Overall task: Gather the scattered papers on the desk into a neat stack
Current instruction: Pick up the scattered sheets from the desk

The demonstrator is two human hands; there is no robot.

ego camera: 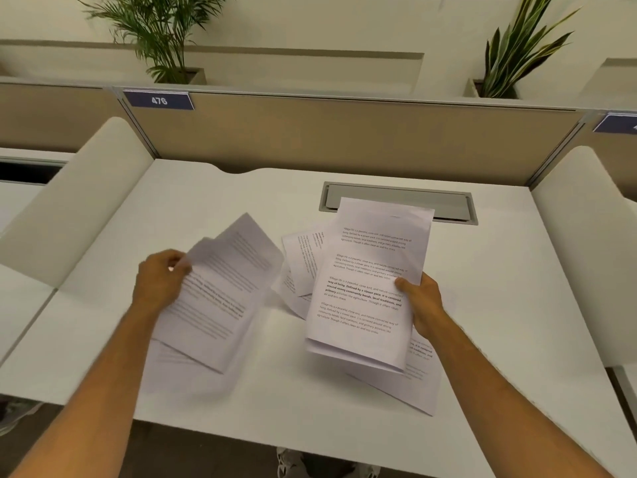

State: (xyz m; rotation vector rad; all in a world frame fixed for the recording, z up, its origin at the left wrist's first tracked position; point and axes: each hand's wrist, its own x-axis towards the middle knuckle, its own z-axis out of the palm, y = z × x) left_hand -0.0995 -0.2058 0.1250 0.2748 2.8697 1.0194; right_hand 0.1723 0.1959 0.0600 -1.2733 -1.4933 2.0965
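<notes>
Printed papers (300,267) lie scattered on the white tabletop (499,288). The left hand (160,281) has its grip clamped on blurred sheets (220,291). The right hand (422,305) pinches a raised sheaf (368,281).
</notes>
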